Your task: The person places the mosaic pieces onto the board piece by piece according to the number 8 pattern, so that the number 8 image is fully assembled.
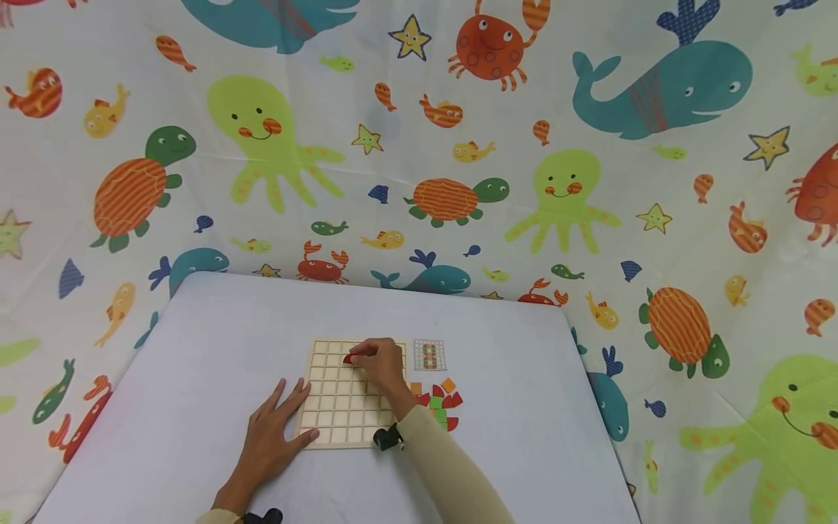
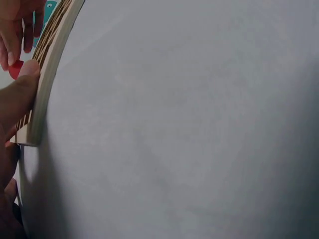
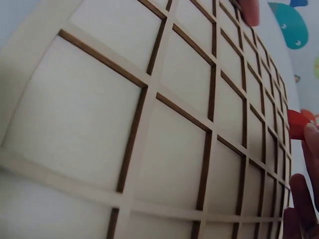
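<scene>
Red quarter-round tile (image 1: 349,358) sits pinched in right hand (image 1: 380,364), over upper cells of pale wooden grid board (image 1: 340,415) near table's (image 1: 196,378) far-centre. Fingers curled round tile, just above the board surface. Left hand (image 1: 275,429) flat, fingers spread & relaxed, pressing board's near-left edge; grips nothing. Loose red/green/orange tiles (image 1: 441,407) lie just off board's right edge; small pattern card (image 1: 429,354) w/ grid beyond them.

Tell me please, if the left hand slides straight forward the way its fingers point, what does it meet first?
The left hand already touches the near-left edge of the wooden grid board. Its fingers point up and right, so the board comes first, then probably the right hand holding a red piece.
</scene>
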{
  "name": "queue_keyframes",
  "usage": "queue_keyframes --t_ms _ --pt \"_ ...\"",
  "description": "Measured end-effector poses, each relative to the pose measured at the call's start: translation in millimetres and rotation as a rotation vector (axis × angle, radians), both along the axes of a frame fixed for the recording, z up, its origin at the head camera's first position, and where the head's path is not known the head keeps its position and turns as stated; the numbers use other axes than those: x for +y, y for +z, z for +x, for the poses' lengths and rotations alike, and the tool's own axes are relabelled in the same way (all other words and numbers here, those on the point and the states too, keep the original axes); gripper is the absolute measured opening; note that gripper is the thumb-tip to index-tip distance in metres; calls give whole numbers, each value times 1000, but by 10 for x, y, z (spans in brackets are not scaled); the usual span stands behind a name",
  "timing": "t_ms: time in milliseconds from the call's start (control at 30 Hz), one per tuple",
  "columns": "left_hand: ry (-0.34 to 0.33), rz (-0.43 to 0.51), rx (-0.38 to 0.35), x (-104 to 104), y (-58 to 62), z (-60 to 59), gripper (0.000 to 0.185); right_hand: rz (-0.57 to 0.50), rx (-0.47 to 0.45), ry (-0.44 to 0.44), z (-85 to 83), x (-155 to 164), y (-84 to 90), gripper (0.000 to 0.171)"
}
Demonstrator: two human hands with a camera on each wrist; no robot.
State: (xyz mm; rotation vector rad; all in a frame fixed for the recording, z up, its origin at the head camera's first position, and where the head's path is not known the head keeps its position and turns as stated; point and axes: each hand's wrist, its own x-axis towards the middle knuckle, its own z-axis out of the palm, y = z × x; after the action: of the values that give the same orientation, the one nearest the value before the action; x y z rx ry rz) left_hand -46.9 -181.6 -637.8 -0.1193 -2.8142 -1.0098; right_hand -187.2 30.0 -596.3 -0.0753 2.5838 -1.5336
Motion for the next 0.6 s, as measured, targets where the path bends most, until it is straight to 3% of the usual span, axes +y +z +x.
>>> queue_keyframes --t_ms 300,600 --pt "6 0 -4 -3 0 0 89 130 28 8 -59 -119 -39 5" --pt "8 -1 -2 -5 -11 -1 89 303 141 40 -59 -137 -108 6"
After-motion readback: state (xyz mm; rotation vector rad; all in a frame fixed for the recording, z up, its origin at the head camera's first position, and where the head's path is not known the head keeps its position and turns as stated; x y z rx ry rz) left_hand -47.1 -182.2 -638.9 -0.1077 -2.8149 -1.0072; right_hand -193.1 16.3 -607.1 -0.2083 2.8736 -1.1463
